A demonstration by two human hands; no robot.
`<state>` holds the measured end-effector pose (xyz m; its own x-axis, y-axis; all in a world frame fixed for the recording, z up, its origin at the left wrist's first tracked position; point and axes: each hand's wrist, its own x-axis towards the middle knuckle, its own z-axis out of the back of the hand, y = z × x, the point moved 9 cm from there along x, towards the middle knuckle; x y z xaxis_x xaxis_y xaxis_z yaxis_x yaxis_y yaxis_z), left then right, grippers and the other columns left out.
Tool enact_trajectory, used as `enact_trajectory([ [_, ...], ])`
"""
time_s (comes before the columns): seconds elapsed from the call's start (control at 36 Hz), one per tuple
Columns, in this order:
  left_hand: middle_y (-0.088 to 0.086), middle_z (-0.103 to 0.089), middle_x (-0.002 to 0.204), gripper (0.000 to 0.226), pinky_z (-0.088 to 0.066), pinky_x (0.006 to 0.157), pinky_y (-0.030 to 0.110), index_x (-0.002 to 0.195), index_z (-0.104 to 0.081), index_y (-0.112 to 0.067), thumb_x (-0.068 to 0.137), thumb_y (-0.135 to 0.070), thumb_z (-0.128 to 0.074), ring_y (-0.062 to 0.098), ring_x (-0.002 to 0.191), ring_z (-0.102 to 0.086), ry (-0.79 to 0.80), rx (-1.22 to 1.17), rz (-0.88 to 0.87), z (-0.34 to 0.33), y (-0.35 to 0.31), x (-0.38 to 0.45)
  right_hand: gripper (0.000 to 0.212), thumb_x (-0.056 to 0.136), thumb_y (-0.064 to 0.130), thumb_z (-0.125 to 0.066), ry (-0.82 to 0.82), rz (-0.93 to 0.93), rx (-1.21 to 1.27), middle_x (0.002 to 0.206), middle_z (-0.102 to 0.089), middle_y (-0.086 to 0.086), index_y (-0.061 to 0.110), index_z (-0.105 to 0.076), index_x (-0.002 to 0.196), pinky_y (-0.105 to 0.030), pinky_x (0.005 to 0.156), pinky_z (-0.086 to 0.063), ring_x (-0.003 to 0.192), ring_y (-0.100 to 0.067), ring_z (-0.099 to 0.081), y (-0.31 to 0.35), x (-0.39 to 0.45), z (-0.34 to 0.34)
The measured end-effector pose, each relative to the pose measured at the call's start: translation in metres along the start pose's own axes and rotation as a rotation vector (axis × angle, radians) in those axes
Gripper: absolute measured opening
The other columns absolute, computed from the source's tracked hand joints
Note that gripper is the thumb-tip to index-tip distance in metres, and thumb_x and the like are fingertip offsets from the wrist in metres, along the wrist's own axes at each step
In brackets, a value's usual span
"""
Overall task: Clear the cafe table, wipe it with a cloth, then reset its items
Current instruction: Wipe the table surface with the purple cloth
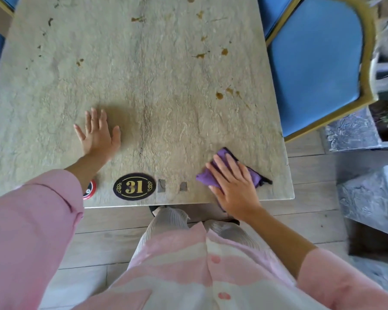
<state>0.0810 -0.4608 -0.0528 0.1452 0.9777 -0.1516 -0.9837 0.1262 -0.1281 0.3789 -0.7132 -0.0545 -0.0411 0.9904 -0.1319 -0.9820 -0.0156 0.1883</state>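
At 5 o'clock on the bench [54, 90] | right hand [234, 186] flat, pressing cloth [253, 175] | stains [220, 95] at 12 o'clock, nearer it | left hand [99, 135] spread flat, empty

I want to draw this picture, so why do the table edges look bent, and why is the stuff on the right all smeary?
Head view: the wide-angle lens bows the table edges outward; the blue chair and the right edge are smeared by motion blur; the left hand casts a soft shadow to its right; the right hand on the purple cloth and the 31 plaque look sharp.
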Motion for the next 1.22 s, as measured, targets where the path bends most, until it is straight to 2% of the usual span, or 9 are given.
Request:
enact_trajectory([
  [0.17,0.007,0.004,0.164,0.071,0.011,0.117,0.056,0.156,-0.004,-0.016,0.099,-0.056,-0.019,0.022,0.150,0.009,-0.026,-0.059,-0.026,-0.013,-0.079,-0.024,0.059,0.102,0.051,-0.019,0.003,-0.349,-0.029,0.165,-0.010,0.000,0.028,-0.019,0.156,-0.051,0.120,-0.017,0.152,-0.027,-0.006,-0.128,0.012,0.022],
  [0.28,0.006,0.001,0.164,0.070,0.011,0.116,0.059,0.156,-0.008,-0.017,0.098,-0.056,-0.021,0.023,0.150,0.008,-0.042,-0.090,-0.017,-0.022,-0.117,-0.041,0.060,0.102,0.050,-0.024,-0.016,-0.498,-0.004,0.166,-0.008,-0.005,0.024,-0.021,0.156,-0.051,0.121,-0.011,0.151,-0.034,-0.006,-0.131,0.051,0.027],
  [0.47,0.007,-0.004,0.164,0.075,0.005,0.118,0.059,0.155,-0.013,-0.016,0.095,-0.061,-0.016,0.021,0.151,0.005,-0.050,-0.004,0.020,-0.036,-0.130,-0.052,0.058,0.101,0.048,-0.033,0.002,0.000,0.011,0.164,-0.020,-0.001,0.023,-0.032,0.153,-0.051,0.119,-0.018,0.152,-0.029,-0.010,-0.054,0.000,0.009],
  [0.58,0.008,-0.005,0.163,0.075,0.004,0.118,0.058,0.155,-0.014,-0.016,0.096,-0.061,-0.018,0.022,0.151,0.004,-0.072,0.000,0.009,-0.034,-0.130,-0.051,0.054,0.100,0.045,-0.039,-0.026,0.064,-0.015,0.161,-0.027,0.001,0.023,-0.040,0.150,-0.049,0.118,-0.023,0.151,-0.026,-0.017,-0.083,-0.037,0.013],
  [0.78,0.008,-0.008,0.163,0.076,0.003,0.120,0.055,0.154,-0.016,-0.016,0.095,-0.062,-0.017,0.021,0.151,0.003,-0.101,-0.026,0.003,-0.032,-0.131,-0.054,0.061,0.100,0.051,-0.022,-0.044,-0.294,-0.002,0.165,-0.014,-0.003,0.024,-0.027,0.155,-0.050,0.119,-0.019,0.151,-0.032,-0.011,-0.166,0.048,0.033],
  [0.92,0.008,-0.009,0.163,0.072,0.003,0.120,0.055,0.154,-0.019,-0.016,0.097,-0.060,-0.025,0.021,0.151,0.004,-0.125,-0.038,-0.003,-0.030,-0.132,-0.052,0.062,0.102,0.051,-0.023,-0.013,-0.468,0.000,0.166,-0.003,-0.008,0.021,-0.018,0.157,-0.052,0.121,-0.005,0.151,-0.036,-0.002,-0.144,0.132,0.038],
  [1.03,0.007,-0.009,0.163,0.072,0.001,0.120,0.055,0.154,-0.019,-0.016,0.097,-0.059,-0.026,0.020,0.151,0.003,-0.129,-0.037,0.002,-0.029,-0.131,-0.053,0.063,0.102,0.049,-0.027,0.002,-0.254,0.010,0.166,-0.003,-0.006,0.023,-0.014,0.158,-0.051,0.120,-0.005,0.151,-0.035,-0.001,-0.082,0.150,0.028],
  [1.11,0.007,-0.009,0.163,0.071,0.000,0.120,0.055,0.154,-0.017,-0.017,0.097,-0.059,-0.027,0.020,0.151,0.004,-0.118,-0.043,0.007,-0.029,-0.130,-0.052,0.061,0.100,0.048,-0.031,0.024,0.027,0.026,0.165,-0.013,-0.004,0.023,-0.026,0.155,-0.050,0.120,-0.013,0.152,-0.032,-0.007,-0.038,0.121,0.017],
  [1.22,0.006,-0.007,0.164,0.072,-0.001,0.120,0.055,0.155,-0.015,-0.019,0.097,-0.059,-0.027,0.019,0.151,0.006,-0.103,-0.043,0.015,-0.031,-0.129,-0.052,0.057,0.099,0.045,-0.041,0.048,0.230,-0.017,0.162,-0.024,0.001,0.025,-0.035,0.152,-0.049,0.120,-0.017,0.152,-0.028,-0.013,-0.046,0.066,0.015],
])
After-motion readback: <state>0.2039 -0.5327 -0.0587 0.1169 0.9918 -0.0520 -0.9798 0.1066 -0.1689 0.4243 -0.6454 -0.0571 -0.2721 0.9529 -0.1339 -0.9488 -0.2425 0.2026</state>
